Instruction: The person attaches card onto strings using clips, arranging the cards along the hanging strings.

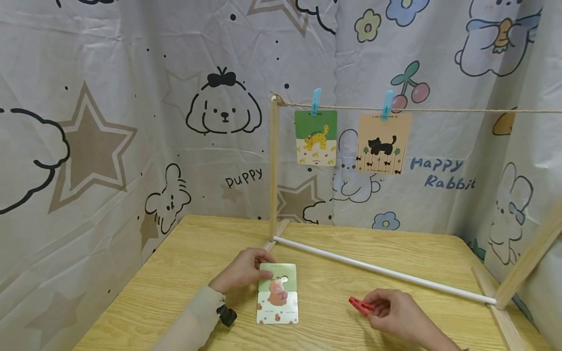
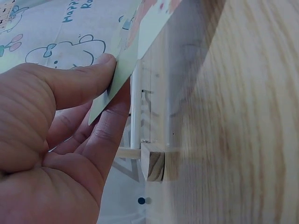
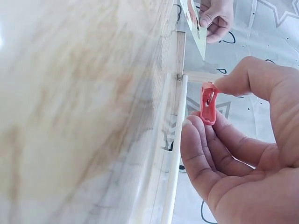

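My left hand [image 1: 245, 269] pinches the upper left edge of a green and white card [image 1: 277, 295] with a brown animal printed on it. In the left wrist view the thumb lies on one face of the card [image 2: 125, 70] and the fingers are behind it. A red clothespin [image 1: 362, 306] is pinched between the thumb and fingers of my right hand [image 1: 392, 312], to the right of the card and apart from it. The right wrist view shows the clothespin [image 3: 208, 103] from its end, with its spring visible.
Beyond my hands a twine line [image 1: 456, 110] runs from a wooden post [image 1: 274, 170]. From it hang a leopard card [image 1: 316, 141] and a black cat card [image 1: 383, 146], each under a blue clothespin [image 1: 315, 101]. A white rod [image 1: 386, 270] crosses low over the wooden table [image 1: 210, 234].
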Motion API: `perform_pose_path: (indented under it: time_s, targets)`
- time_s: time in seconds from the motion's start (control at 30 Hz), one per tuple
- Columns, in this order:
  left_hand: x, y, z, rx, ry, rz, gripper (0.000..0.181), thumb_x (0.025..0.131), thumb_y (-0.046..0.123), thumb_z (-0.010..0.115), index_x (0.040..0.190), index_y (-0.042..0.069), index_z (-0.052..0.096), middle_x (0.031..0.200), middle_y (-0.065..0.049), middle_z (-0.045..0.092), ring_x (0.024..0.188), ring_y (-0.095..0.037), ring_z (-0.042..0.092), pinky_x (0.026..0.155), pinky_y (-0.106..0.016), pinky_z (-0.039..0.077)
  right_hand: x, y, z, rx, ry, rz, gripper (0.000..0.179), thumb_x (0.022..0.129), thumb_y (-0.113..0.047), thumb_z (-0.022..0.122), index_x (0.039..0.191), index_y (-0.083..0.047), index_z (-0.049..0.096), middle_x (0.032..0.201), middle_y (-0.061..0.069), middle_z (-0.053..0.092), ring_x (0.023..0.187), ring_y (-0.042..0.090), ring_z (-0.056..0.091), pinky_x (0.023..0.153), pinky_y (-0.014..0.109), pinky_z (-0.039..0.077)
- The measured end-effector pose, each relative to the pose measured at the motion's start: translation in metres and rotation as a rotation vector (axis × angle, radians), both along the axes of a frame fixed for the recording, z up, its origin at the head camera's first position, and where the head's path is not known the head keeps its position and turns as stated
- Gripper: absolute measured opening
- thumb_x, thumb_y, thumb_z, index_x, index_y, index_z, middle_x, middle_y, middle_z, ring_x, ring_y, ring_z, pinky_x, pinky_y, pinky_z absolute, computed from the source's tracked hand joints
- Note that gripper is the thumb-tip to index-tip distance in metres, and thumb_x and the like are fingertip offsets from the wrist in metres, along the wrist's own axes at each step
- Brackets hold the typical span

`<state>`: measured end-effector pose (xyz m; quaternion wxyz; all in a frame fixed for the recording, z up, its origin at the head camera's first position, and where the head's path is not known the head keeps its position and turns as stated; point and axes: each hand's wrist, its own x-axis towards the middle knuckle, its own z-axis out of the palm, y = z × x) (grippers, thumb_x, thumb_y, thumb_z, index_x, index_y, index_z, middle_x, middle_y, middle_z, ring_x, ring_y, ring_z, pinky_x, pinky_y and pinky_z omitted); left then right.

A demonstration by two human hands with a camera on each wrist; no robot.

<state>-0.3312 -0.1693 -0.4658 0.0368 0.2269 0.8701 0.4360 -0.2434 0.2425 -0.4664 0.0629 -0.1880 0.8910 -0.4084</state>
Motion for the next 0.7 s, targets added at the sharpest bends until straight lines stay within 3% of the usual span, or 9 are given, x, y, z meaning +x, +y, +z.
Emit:
perform_pose_path:
  time_s: [0.7]
  targets:
    - [0.0008, 0.0012, 0.0043, -0.002, 0.017, 0.019, 0.018, 0.091, 0.014, 0.081, 0.108, 0.013, 0.075, 0.102, 0.002, 0.07, 0.084, -0.014, 0.056, 0.074, -0.028, 0.049, 0.0015, -0.0029, 0.004, -0.07, 0.035, -0.073, 0.025, 0.08, -0.006, 0.079, 0.105, -0.008, 0.075, 0.088, 0.0, 0.071, 0.075, 0.006, 0.064, 0.066, 0.024, 0.055]
